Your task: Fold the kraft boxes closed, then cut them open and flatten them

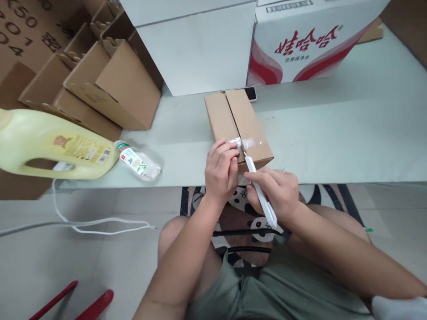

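Note:
A small brown cardboard box lies on the table near its front edge, with a dark seam along its top and clear tape across the near end. My left hand grips the box's near left corner, its fingers curled over the top beside the tape. In my right hand is a white utility knife, held at a slant. Its blade tip meets the seam at the tape, close to my left fingertips. How deep the blade goes is hidden.
Large white cartons with red print stand behind the box, and a dark phone-like device lies by it. To the left are open cardboard boxes, a yellow jug and a small clear bottle. A white cable hangs below.

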A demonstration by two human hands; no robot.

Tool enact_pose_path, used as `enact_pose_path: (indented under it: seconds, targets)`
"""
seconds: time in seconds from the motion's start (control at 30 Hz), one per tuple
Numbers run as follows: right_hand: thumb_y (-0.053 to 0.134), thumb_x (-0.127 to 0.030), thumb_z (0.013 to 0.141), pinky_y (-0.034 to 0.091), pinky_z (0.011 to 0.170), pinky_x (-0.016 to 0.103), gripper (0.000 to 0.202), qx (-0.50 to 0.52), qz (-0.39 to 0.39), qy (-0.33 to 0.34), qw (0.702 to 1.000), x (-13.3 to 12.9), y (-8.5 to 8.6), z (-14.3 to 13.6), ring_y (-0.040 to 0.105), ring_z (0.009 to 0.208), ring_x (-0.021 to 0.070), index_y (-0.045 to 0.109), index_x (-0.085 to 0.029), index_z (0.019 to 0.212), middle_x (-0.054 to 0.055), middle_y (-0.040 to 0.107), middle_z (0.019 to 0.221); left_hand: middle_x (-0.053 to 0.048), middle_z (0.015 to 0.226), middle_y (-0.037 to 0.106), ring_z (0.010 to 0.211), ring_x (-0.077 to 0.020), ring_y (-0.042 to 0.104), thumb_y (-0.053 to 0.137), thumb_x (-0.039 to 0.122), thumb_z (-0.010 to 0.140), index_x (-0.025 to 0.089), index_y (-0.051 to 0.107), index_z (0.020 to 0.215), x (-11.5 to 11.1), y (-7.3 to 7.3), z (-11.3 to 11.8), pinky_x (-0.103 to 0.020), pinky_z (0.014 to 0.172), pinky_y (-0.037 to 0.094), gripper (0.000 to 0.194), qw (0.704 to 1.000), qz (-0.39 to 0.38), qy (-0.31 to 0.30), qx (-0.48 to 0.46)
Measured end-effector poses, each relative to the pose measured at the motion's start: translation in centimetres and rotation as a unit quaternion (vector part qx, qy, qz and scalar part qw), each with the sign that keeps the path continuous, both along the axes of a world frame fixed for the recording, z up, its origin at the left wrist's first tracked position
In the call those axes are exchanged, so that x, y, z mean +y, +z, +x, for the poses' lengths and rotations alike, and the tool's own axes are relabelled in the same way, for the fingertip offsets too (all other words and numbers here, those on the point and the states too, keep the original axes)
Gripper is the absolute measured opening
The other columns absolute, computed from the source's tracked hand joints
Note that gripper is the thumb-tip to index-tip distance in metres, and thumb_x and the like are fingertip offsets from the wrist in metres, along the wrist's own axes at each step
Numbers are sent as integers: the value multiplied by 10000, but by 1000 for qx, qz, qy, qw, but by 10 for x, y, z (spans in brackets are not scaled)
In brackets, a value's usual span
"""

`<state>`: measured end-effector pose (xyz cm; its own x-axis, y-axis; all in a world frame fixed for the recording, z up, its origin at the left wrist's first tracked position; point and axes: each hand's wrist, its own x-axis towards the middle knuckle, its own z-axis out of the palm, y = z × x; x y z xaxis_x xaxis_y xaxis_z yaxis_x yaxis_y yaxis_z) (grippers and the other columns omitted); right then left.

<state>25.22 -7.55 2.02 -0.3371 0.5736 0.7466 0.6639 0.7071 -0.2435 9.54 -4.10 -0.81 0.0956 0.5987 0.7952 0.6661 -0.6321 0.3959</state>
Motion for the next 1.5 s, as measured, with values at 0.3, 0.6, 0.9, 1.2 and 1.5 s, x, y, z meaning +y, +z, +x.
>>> enact_pose_path:
  seconds: [0.3, 0.6, 0.9, 1.2, 1.5]
  targets:
    - [519, -164, 876, 280, 465, 249, 159, -19, -11, -89, 996, 0, 8, -15, 509, 482, 93, 673, -187, 841, -23, 637, 621, -65, 1104, 715, 1169, -199, 652, 393, 201, 1034, 210, 592, 1038, 2, -1, 6, -454, 1121, 492, 199, 1000, 2, -1, -24]
    - [510, -221, 904, 230, 467, 241, 167, -75, -58, -116, 989, -11, 16, -17, 454, 481, 77, 646, -201, 810, -23, 643, 661, -66, 1126, 722, 1194, -208, 646, 383, 243, 1046, 214, 600, 1049, 1, -5, 5, -467, 1099, 506, 219, 1000, -6, 21, -20]
    - [507, -223, 930, 211, 456, 253, 158, -60, -74, -125, 987, -7, 14, -22, 501, 513, 85, 652, -195, 875, -10, 684, 732, -47, 1104, 724, 1162, -181, 667, 424, 215, 1039, 216, 588, 1054, -1, -6, 10, -472, 1128, 507, 165, 999, 4, 24, -39]
    - [474, -261, 940, 202, 481, 253, 194, -32, -136, -144, 980, -6, 19, -23, 470, 528, 90, 628, -198, 841, 1, 677, 744, -41, 1114, 721, 1152, -180, 674, 415, 246, 1045, 228, 573, 1057, 0, -8, 11, -498, 1142, 496, 160, 999, -5, 25, -30]
    - [469, -288, 979, 174, 477, 263, 245, -77, -151, -129, 977, -9, 16, -22, 444, 533, 95, 694, -217, 911, 0, 659, 758, -50, 1137, 721, 1211, -191, 648, 398, 190, 1037, 225, 586, 1060, -1, -6, 9, -490, 1133, 514, 192, 999, -18, 50, 8]
